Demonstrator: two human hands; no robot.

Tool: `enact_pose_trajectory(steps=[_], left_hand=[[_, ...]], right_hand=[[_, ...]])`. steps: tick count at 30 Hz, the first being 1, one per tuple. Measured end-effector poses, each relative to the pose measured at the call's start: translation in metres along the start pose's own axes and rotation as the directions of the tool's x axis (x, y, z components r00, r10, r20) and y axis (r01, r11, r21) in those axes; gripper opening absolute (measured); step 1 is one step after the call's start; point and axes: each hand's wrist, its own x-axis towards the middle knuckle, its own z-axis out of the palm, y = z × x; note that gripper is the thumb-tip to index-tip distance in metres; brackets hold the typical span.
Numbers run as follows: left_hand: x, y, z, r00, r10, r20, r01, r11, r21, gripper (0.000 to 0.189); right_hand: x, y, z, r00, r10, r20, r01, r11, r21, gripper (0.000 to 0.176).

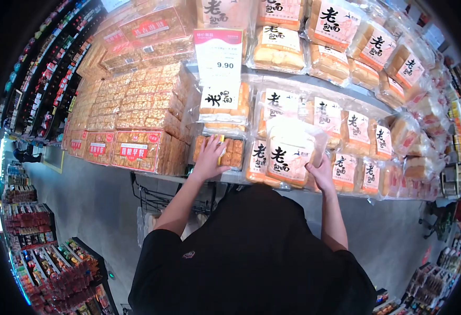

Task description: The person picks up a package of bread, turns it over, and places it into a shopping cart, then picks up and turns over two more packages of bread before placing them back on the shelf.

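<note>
While I had the left hand (212, 153) spread on the buns (234, 153), the right hand (323, 172) pinched the bread (288, 157) by its side. From afar, I saw both packs at the shelf's front.

Two hands, one left hand (212, 156) and one right hand (322, 172), alongside one tray (234, 152) of pastries and one sign (217, 55) marked 9.90. At left, three red-labelled packs (133, 152) face front. Four labelled loaves (288, 157) make up the front row, counting one in the grip; at least four show behind. Bags (425, 126) at far right overlap beyond counting.
</note>
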Motion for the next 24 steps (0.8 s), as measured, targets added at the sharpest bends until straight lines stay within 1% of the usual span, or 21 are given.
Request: enact_pose_trajectory(steps=[2,6,7,10,14,16,20,21,24], left_hand=[[-0.007,-0.005,0.004,0.995,-0.095,-0.017,0.094,0.995,-0.033,0.1],[-0.014,-0.01,0.003,0.995,-0.104,-0.001,0.104,0.994,-0.017,0.102],[-0.016,-0.01,0.004,0.994,-0.112,0.001,0.112,0.994,-0.011,0.103],[-0.017,-0.011,0.007,0.992,-0.125,-0.007,0.125,0.992,0.001,0.105],[-0.016,-0.009,0.005,0.989,-0.148,-0.002,0.148,0.989,0.013,0.106],[-0.015,-0.008,0.004,0.989,-0.146,-0.01,0.146,0.989,0.023,0.102],[-0.015,-0.002,-0.002,0.986,-0.159,-0.043,0.16,0.987,0.014,0.094],[-0.014,-0.003,0.0,0.979,-0.187,-0.083,0.188,0.982,0.004,0.093],[-0.008,-0.018,0.015,0.936,-0.277,-0.216,0.275,0.961,-0.043,0.091]], right_hand=[[0.006,0.001,-0.004,1.0,-0.015,0.018,0.015,1.0,0.02,0.073],[0.028,-0.029,-0.013,0.997,-0.036,0.068,0.028,0.992,0.122,0.077],[0.043,-0.028,-0.023,0.996,-0.033,0.085,0.025,0.995,0.092,0.083],[0.089,-0.038,-0.039,0.982,-0.179,0.063,0.165,0.971,0.175,0.083],[0.147,-0.048,-0.058,0.978,-0.202,0.059,0.189,0.966,0.177,0.08],[0.167,-0.042,-0.064,0.973,-0.223,0.058,0.21,0.963,0.17,0.077],[0.174,-0.033,-0.072,0.981,-0.189,-0.05,0.19,0.982,0.004,0.075],[0.172,-0.036,-0.069,0.956,-0.289,-0.045,0.29,0.957,0.012,0.079],[0.161,-0.035,-0.065,0.928,-0.344,-0.146,0.354,0.934,0.05,0.084]])
